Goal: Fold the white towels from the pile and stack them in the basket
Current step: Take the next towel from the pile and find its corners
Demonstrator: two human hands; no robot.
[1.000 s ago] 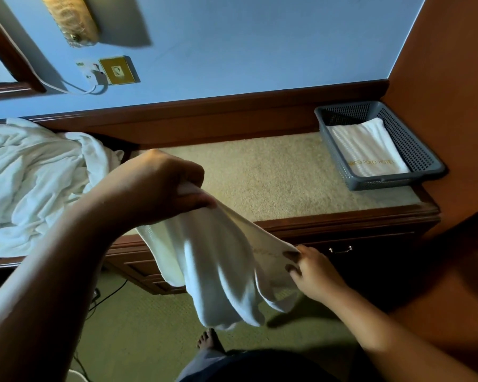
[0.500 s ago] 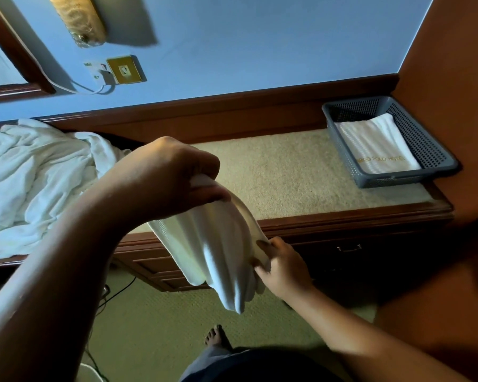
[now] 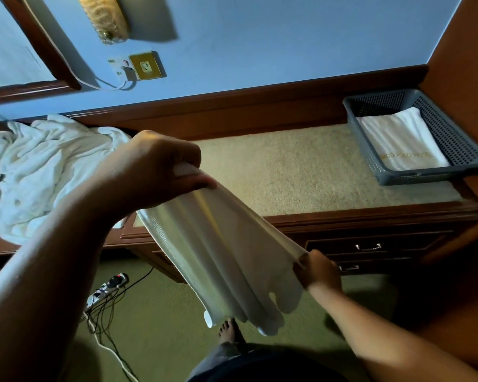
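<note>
One wide-angle camera rides on the person's head, facing forward and steeply down, rolled a little so the wall (image 3: 260, 37) and worktop (image 3: 301, 172) slant across the frame. The left hand (image 3: 152, 166) and its forearm loom very near the lens at lower left. The right hand (image 3: 320, 271) sits lower and farther off, the towel (image 3: 226, 257) spanning between them. The pile of towels (image 3: 39, 172) reaches the left edge, the basket (image 3: 414, 179) the right. The floor (image 3: 163, 326) and a bare foot (image 3: 228, 330) lie directly below.

towel (image 3: 226, 255): white, stretched between left hand (image 3: 155, 166) and right hand (image 3: 319, 270); pile (image 3: 39, 172): crumpled, left of left hand; basket (image 3: 420, 178): grey, folded towel (image 3: 403, 139) inside, beyond right hand
</note>
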